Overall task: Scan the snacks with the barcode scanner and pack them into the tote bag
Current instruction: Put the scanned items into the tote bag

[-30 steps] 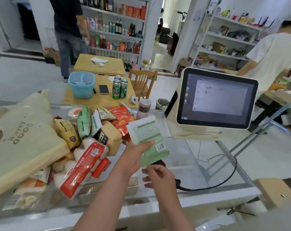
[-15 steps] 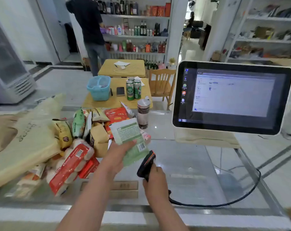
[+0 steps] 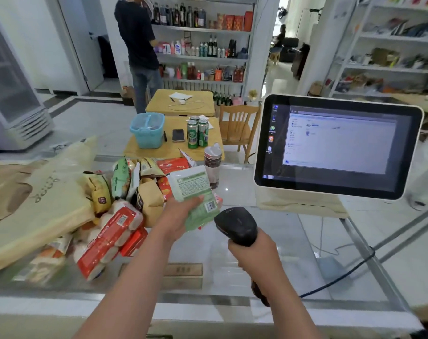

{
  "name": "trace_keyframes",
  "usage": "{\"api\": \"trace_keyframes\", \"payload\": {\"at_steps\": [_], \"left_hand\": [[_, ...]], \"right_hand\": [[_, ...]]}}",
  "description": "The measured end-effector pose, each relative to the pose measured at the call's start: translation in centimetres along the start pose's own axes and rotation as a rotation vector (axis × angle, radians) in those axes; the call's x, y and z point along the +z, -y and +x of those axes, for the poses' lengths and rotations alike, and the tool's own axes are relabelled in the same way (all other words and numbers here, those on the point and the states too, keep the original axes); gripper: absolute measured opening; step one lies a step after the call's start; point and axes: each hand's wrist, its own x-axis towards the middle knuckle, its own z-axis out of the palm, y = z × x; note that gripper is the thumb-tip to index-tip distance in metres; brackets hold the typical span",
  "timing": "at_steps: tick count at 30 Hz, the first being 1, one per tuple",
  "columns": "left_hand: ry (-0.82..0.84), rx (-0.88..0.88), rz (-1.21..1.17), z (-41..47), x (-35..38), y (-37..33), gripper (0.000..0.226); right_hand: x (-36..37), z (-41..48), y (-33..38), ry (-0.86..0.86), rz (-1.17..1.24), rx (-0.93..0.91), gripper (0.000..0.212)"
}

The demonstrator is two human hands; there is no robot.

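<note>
Since the earlier frame the barcode scanner (image 3: 237, 226) has come out from under the green snack packet (image 3: 195, 192). Its black head now stands just right of the packet's near corner, where the barcode (image 3: 210, 206) is printed. The right hand (image 3: 254, 253) is clenched round the scanner's handle. The left hand (image 3: 181, 216) grasps the packet by its lower part, thumb on the printed side, above the glass counter (image 3: 293, 241). To the left lies the pile of other snacks (image 3: 115, 216), partly covered by the beige tote bag (image 3: 36, 209). The checkout screen (image 3: 337, 145) stands on the right.
</note>
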Motion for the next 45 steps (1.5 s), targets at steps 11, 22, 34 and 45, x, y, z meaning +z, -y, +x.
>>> {"api": "trace_keyframes", "payload": {"at_steps": [11,22,34,45], "left_hand": [[0.155,0.004,0.032,0.2,1.8,-0.2,0.033],[0.147,-0.02,0.019,0.2,2.2,-0.3,0.036],[0.121,-0.03,0.016,0.3,2.3,-0.2,0.04],[0.128,-0.025,-0.006,0.4,2.3,0.1,0.041]], "right_hand": [[-1.9,-1.6,1.3,0.011,0.116,0.114,0.014],[-2.5,-1.4,1.6,0.016,0.119,0.134,0.014],[-3.0,-1.3,1.5,0.044,0.146,0.132,0.018],[-3.3,-1.4,1.5,0.049,0.119,0.116,0.018]]}}
